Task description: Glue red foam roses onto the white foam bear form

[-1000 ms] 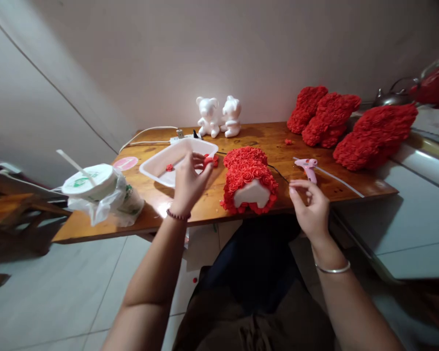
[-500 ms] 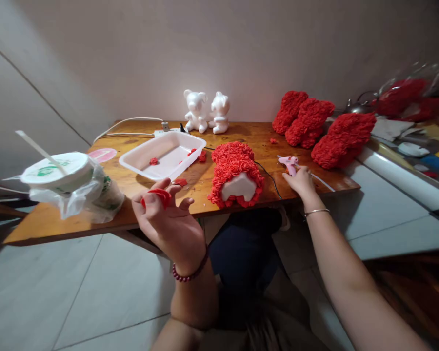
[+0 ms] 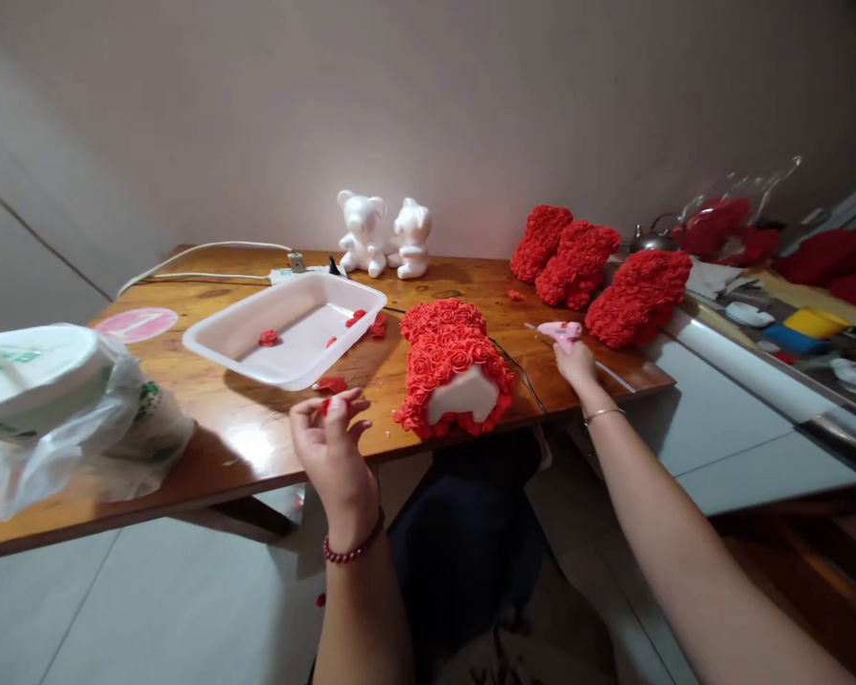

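Note:
A red foam rose (image 3: 326, 406) is pinched between the thumb and fingers of my left hand (image 3: 334, 433), just above the table's front edge. Another red piece (image 3: 332, 384) lies on the wood right behind those fingertips. My right hand (image 3: 576, 366) is wrapped round the handle of a pink glue gun (image 3: 560, 332), whose nozzle points left. Between my hands lies a bear shape covered in red roses (image 3: 453, 357), its bare white base (image 3: 463, 395) facing me.
A white plastic tray (image 3: 249, 366) with a few roses stands left of centre. Two white foam bears (image 3: 362, 233) sit by the wall near a power strip (image 3: 289, 276). Several rose-covered bears (image 3: 638, 297) stand at the right. A bagged tub (image 3: 57, 381) occupies the left; a cable (image 3: 520, 366) crosses the table.
My left hand has turned and lowered toward the table, still pinching red foam. My right hand keeps the glue gun near the same spot. The view has shifted.

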Demonstrator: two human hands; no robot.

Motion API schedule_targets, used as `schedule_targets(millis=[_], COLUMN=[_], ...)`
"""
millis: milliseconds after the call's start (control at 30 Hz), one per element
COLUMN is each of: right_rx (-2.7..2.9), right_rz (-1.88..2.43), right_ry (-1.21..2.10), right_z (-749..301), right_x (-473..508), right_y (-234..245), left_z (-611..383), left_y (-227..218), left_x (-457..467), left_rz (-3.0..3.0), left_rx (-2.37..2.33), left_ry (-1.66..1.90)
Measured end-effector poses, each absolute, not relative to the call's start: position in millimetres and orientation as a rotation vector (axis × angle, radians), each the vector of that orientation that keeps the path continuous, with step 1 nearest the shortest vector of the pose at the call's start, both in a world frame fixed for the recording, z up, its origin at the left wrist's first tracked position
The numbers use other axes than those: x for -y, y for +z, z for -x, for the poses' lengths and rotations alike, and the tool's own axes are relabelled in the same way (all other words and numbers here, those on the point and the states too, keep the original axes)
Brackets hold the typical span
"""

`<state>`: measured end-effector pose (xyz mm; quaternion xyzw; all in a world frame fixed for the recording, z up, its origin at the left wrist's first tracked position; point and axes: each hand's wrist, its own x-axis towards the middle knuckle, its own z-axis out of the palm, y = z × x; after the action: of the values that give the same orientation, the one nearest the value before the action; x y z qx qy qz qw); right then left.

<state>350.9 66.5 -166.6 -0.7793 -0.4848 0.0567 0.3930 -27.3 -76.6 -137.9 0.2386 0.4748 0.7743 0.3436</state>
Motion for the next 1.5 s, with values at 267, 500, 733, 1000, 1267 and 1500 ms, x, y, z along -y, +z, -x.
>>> schedule_targets(millis=[267,500,733,1000,1267,1500], right_rx=[1.275,1.577,1.970,2.074,2.111,2.095], right_rz=[1.628,1.554,1.399,1.460,1.495,1.541], right_ry=[0.145,0.135,-0.155,-0.333,-0.386,-0.427], right_z=[-313.5,-225.4,-189.1,-177.0,-173.9,-169.3], right_x=[64.2,156.9,146.5,133.4,129.8,131.8], right_y=[-127.2,-110.9,-117.8,-123.6,-123.6,-120.7], left_z=[26.4,20.6,23.2,28.1,29.9,33.0], left_y=[-168.9,-164.8,-166.1,-168.9,-172.8,-172.7], left_x=[67.0,71.3,69.7,66.7,66.5,68.6], left_rz=[-1.648,-1.624,-1.594,-1.564,-1.563,-1.565], left_rx=[-1.693,-1.663,-1.670,-1.674,-1.640,-1.644], left_ry=[1.242,1.156,1.181,1.202,1.227,1.225])
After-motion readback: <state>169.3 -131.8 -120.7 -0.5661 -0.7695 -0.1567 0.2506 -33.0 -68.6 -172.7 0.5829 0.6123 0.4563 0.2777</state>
